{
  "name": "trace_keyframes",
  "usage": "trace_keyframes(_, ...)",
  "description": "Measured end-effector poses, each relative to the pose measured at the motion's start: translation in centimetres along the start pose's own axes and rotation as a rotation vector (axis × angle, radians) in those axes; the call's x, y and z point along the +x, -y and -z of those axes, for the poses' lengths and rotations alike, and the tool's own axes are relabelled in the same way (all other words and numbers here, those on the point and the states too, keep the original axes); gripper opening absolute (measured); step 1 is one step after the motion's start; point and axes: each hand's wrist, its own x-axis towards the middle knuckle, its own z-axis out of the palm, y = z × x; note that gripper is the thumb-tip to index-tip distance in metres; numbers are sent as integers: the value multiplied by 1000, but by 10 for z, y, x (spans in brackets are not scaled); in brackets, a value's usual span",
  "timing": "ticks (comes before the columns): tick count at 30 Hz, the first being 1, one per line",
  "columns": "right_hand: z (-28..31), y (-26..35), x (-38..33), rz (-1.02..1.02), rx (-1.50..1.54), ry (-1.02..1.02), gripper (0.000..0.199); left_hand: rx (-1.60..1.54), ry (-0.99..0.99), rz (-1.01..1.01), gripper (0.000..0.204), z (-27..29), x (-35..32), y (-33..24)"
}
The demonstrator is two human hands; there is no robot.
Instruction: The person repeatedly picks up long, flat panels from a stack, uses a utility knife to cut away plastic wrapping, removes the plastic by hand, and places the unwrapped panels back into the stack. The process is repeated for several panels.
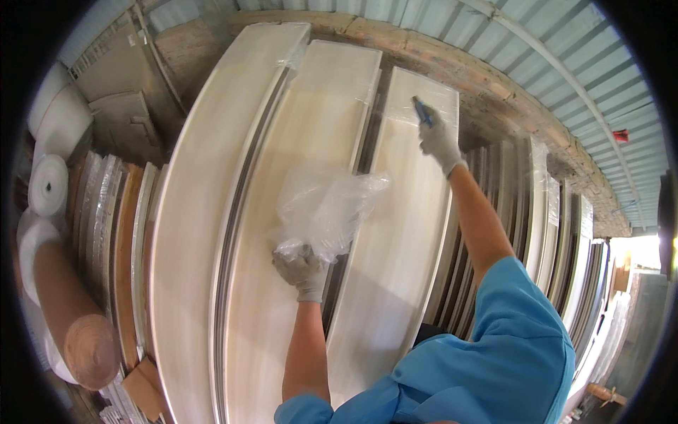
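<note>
My left hand [300, 271], in a grey-white work glove, is closed on a crumpled bunch of clear plastic film [328, 212]. The film spreads upward from the fingers over the middle pale panel [282, 148] and the gap beside it. Farther off, my gloved right hand [439, 138] is wrapped round a slim blue utility knife [421, 112], its dark end pointing up and left. That hand is over the upper part of the right pale panel [392, 191], where clear film still covers the top end. A third, similar panel [205, 184] stands at the left.
Several wrapped panels [540, 205] stand on edge at the right, others [106, 219] at the left. White foam rolls [49, 185] and a brown roll [74, 311] are at the far left. Behind runs a brick wall [487, 85] under corrugated metal sheeting [565, 49].
</note>
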Motion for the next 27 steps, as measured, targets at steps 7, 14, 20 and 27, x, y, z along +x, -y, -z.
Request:
trace_keyframes(7,29,-50,147,-125,-462,-200,47,-313,223,451,48,15,4,-10)
trace_keyframes(14,18,-43,174,-40,-611,-61,40,-370,101,540,49,19,6,-14)
trace_keyframes(20,-1,-73,124,22,-429,-118,47,-182,110,251,47,20,11,-10)
trace_keyframes(27,8,-67,-72,36,-414,-100,53,-203,80,177,46,19,25,-9)
